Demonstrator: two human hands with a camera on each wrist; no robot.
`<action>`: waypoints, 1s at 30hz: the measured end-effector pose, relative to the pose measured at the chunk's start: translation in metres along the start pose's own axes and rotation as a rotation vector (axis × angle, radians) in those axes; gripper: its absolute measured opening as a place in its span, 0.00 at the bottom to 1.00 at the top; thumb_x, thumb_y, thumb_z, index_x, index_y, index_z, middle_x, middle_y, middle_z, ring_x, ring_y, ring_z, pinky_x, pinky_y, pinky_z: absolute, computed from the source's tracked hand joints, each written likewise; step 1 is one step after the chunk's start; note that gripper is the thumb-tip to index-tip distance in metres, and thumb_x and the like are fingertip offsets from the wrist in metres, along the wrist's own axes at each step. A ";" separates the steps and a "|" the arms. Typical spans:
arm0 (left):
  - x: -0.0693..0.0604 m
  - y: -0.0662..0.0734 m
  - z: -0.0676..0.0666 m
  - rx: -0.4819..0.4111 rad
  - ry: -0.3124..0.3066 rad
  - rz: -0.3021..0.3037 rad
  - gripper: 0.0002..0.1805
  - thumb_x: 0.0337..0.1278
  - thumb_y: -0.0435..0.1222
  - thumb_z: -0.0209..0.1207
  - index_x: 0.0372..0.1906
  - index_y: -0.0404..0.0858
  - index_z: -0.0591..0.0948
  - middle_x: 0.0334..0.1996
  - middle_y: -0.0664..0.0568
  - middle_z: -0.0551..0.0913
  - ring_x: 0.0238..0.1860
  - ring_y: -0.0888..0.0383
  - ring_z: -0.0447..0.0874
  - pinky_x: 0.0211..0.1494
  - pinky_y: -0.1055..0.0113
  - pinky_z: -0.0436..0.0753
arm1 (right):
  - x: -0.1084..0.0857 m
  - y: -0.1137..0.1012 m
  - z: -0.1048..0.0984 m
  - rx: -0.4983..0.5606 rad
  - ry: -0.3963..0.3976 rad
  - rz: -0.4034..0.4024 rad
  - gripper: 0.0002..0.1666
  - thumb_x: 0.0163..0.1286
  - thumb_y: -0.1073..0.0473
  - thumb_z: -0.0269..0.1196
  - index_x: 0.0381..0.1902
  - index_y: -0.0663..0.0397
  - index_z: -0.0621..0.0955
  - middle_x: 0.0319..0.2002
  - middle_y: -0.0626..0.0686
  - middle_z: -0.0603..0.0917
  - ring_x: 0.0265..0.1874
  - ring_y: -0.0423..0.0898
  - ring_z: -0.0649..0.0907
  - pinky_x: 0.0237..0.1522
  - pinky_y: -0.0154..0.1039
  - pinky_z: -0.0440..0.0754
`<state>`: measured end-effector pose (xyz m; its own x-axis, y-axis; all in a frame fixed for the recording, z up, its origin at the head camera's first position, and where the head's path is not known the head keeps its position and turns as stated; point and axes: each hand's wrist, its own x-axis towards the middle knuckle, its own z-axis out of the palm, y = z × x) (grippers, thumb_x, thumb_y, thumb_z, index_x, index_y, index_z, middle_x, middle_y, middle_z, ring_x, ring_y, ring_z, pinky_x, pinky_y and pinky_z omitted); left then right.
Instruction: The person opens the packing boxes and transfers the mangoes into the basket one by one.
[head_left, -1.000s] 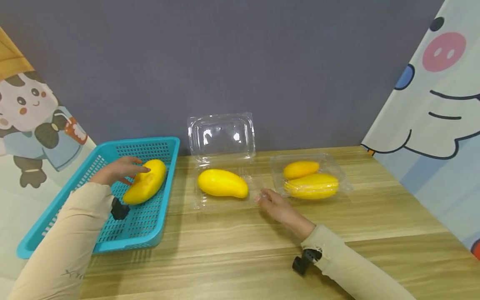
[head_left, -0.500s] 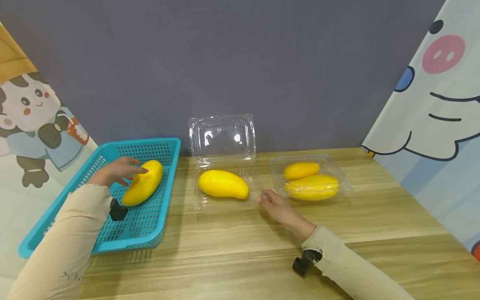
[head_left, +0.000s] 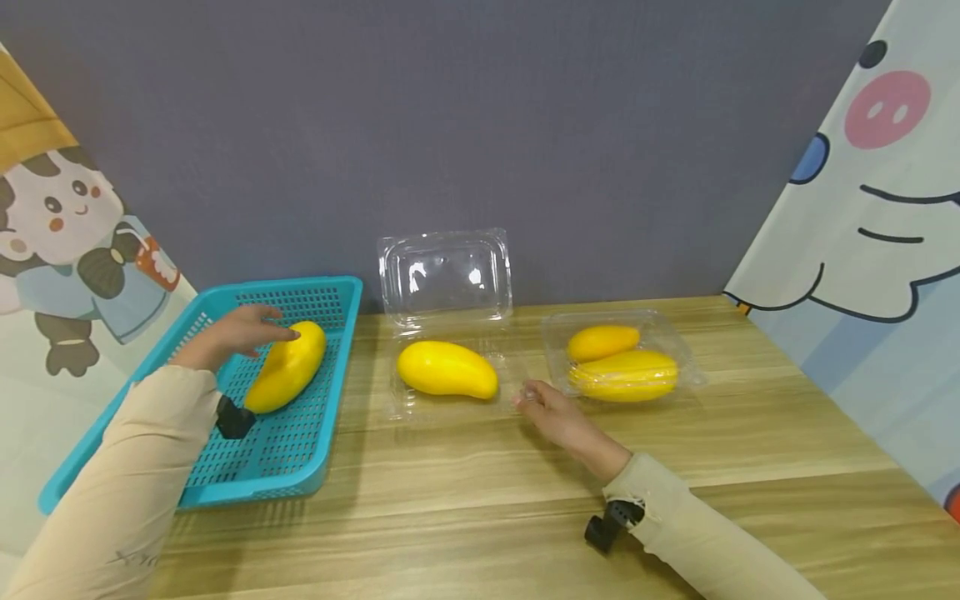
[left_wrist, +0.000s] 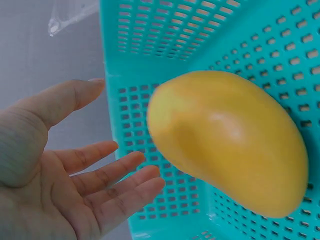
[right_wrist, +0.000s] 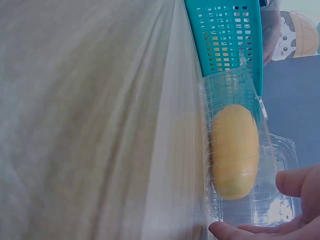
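My left hand (head_left: 240, 332) is over the blue plastic basket (head_left: 318, 450), its fingers spread and nearly straight. Below and to its right a yellow mango (head_left: 288, 371) lies in the basket. The left wrist view shows a gap between the fingertips and this mango (left_wrist: 230, 145). My right hand (head_left: 561, 423) holds the near right corner of an open clear plastic clamshell box (head_left: 405, 408). Inside that box sits another mango (head_left: 446, 369). In the right wrist view, thumb and fingers are at the end of the box (right_wrist: 235, 80); the exact contact is partly hidden.
To the right stands a second clear box (head_left: 555, 321) with two mangoes (head_left: 626, 375) in it. The raised lid (head_left: 442, 275) of the open box is close to the grey back wall (head_left: 600, 150). All stand on a wood-grain table (head_left: 420, 508).
The mango in the basket has shifted slightly left and down, and the left hand has let go and lifted a little off it. The right hand stays in place.
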<state>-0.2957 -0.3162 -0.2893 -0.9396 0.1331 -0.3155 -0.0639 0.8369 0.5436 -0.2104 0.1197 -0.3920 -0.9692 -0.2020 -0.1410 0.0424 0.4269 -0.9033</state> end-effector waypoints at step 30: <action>-0.018 0.074 0.021 0.032 0.090 0.269 0.39 0.61 0.47 0.57 0.70 0.32 0.58 0.64 0.33 0.66 0.62 0.36 0.65 0.60 0.41 0.69 | 0.000 0.001 -0.001 -0.024 -0.010 0.003 0.34 0.74 0.51 0.49 0.69 0.67 0.59 0.66 0.69 0.64 0.64 0.65 0.65 0.63 0.58 0.65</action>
<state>-0.2760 -0.2456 -0.2599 -0.9477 0.3058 -0.0919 0.2008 0.7946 0.5730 -0.2108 0.1210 -0.3921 -0.9667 -0.2089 -0.1481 0.0398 0.4488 -0.8928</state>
